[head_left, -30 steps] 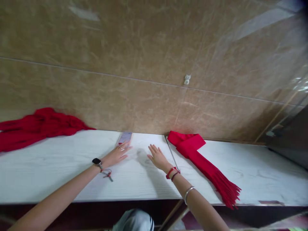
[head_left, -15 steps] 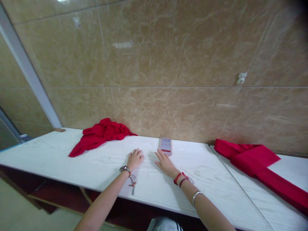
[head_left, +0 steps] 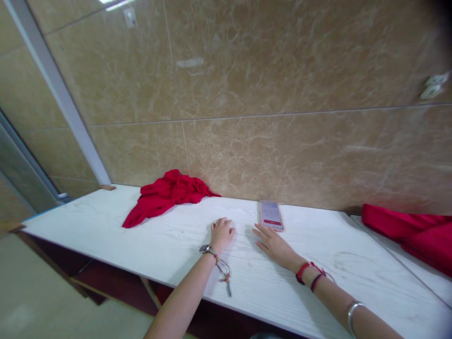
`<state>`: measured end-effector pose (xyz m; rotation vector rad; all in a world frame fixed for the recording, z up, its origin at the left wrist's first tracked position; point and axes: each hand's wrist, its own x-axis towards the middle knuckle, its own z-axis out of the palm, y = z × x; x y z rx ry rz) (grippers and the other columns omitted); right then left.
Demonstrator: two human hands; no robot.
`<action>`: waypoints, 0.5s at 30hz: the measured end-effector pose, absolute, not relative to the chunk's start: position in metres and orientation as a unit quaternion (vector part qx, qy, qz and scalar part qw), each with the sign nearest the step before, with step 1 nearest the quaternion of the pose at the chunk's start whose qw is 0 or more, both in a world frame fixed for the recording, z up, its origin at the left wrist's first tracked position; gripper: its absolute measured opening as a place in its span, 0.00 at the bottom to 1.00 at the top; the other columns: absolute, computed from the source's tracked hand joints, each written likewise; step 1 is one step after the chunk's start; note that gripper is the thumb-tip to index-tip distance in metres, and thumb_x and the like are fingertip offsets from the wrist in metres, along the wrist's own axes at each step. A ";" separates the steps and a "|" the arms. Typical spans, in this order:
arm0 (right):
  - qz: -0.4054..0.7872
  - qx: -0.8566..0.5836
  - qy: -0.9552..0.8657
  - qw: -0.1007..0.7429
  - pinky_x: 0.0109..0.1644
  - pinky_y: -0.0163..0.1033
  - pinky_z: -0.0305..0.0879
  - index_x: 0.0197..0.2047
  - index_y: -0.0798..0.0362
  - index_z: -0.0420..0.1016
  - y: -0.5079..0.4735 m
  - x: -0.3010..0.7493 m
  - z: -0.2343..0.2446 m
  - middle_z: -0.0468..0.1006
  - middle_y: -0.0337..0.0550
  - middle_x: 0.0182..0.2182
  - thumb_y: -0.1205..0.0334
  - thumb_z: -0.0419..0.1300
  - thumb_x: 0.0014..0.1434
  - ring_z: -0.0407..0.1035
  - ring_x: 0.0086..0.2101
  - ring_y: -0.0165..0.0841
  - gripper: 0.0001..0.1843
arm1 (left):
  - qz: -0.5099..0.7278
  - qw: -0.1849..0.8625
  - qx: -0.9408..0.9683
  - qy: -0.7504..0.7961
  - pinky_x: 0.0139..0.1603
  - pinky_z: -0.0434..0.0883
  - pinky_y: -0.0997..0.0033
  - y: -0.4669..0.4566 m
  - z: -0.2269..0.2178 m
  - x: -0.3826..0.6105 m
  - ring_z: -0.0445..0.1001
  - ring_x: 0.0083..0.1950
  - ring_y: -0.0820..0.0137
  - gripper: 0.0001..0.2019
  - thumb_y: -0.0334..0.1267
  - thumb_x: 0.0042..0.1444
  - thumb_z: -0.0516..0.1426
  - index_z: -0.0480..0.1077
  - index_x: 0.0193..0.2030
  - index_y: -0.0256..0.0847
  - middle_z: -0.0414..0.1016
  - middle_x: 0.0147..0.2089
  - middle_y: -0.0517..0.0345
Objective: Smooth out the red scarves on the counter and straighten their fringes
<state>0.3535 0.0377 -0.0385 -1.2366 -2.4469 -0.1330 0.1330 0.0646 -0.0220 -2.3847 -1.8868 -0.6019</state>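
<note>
My left hand (head_left: 221, 232) rests on the white table (head_left: 148, 245) with its fingers curled under; nothing shows in it. A watch and a dangling charm bracelet sit on that wrist. My right hand (head_left: 273, 244) lies flat, fingers stretched out, just in front of a phone (head_left: 271, 215) that lies screen-up near the wall. Red cords and a silver bangle are on the right wrist. A crumpled red cloth (head_left: 166, 194) lies at the back left of the table, apart from both hands.
A folded red scarf (head_left: 413, 234) lies on the adjoining white table at the right edge. A brown marble-tiled wall (head_left: 247, 94) runs right behind the table. A white frame post (head_left: 60, 94) stands at the left, with floor below it.
The view has swung left, so the crumpled cloth is nearer the middle and the scarf is at the right edge. My left hand left the phone and curled; the right hand now lies beside the phone.
</note>
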 end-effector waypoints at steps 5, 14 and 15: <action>-0.071 -0.437 -0.871 0.211 0.62 0.55 0.47 0.56 0.57 0.64 0.049 0.341 -0.032 0.60 0.54 0.58 0.58 0.47 0.61 0.50 0.60 0.42 0.22 | -0.239 0.065 -0.766 -0.593 0.56 0.59 0.67 0.094 -0.016 0.066 0.58 0.60 0.65 0.23 0.37 0.57 0.50 0.57 0.60 0.39 0.59 0.60 0.47; -0.029 -0.421 -0.879 0.221 0.62 0.51 0.43 0.57 0.61 0.61 0.120 0.215 0.019 0.58 0.58 0.59 0.64 0.50 0.59 0.47 0.60 0.40 0.23 | -0.359 0.151 -0.448 -0.804 0.52 0.61 0.48 0.133 -0.014 -0.062 0.53 0.60 0.48 0.28 0.38 0.57 0.50 0.50 0.63 0.33 0.52 0.60 0.31; -0.026 -0.419 -0.880 0.221 0.62 0.51 0.43 0.58 0.61 0.60 0.128 0.202 0.021 0.58 0.58 0.59 0.65 0.50 0.59 0.46 0.61 0.40 0.23 | -0.359 0.148 -0.444 -0.807 0.51 0.60 0.46 0.135 -0.016 -0.063 0.52 0.61 0.47 0.28 0.38 0.57 0.50 0.50 0.64 0.34 0.51 0.61 0.31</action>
